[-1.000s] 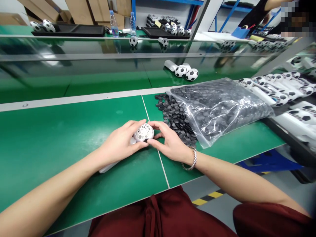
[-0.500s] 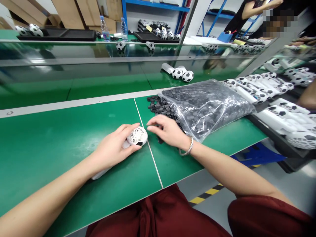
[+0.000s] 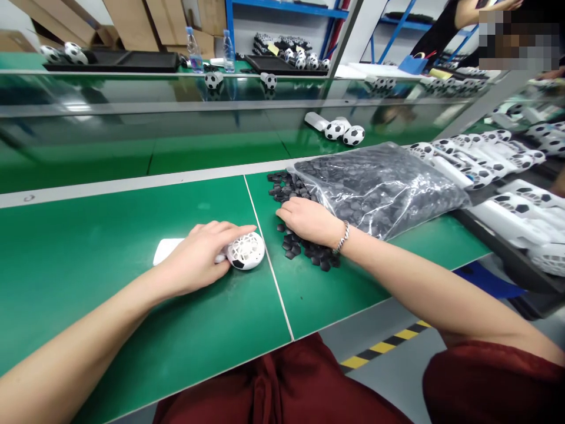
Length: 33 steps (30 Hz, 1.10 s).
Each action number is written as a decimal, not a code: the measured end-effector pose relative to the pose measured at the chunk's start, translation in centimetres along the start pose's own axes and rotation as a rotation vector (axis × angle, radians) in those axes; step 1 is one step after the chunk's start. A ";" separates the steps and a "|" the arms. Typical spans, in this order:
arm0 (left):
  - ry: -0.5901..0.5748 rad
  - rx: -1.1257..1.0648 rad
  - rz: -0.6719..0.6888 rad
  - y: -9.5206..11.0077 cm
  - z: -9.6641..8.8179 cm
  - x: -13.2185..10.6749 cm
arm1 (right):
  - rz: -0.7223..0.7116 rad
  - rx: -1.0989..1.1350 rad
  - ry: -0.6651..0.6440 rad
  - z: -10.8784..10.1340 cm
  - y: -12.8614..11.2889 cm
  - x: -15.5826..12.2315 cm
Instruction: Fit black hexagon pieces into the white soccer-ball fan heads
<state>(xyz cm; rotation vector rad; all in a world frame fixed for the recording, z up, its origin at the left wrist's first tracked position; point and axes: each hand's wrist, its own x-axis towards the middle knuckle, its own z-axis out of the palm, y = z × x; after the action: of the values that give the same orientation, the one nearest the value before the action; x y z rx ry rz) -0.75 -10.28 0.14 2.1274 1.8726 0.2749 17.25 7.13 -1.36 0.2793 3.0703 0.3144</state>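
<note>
A white handheld fan (image 3: pixel 245 251) with a lattice ball-shaped head lies on the green table (image 3: pixel 110 235). My left hand (image 3: pixel 198 262) rests over its handle, fingers laid across it and holding it down. My right hand (image 3: pixel 309 219) reaches into the loose pile of small black plastic pieces (image 3: pixel 304 247) spilling from a clear bag (image 3: pixel 379 185). Its fingers are curled down among the pieces, and I cannot see what they hold.
Finished football-patterned fans fill trays at the right (image 3: pixel 489 159). Two more fans (image 3: pixel 339 131) lie on the conveyor belt (image 3: pixel 132 147) behind. Water bottles (image 3: pixel 192 42) and black trays stand at the back. Another person (image 3: pixel 463 17) works at the far right.
My right hand has left the fan's head and moved right and back into the black pieces. My left hand has turned the fan so its handle points left.
</note>
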 end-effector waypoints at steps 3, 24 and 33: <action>0.029 0.041 -0.002 0.1 0.0 0.0 | 0.064 0.158 0.091 0.1 -0.1 0.1; 0.198 -0.059 -0.118 1.1 1.4 0.0 | -0.020 1.054 0.345 -1.9 -6.5 -0.9; 0.206 -0.061 -0.150 1.4 1.5 0.1 | 0.064 1.084 0.409 -1.3 -6.4 -0.6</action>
<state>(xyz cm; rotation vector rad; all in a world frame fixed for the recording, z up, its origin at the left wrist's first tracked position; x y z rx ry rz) 1.06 -10.49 -0.76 1.9703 2.0956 0.5278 16.64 0.63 -1.40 0.3559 3.2481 -1.4895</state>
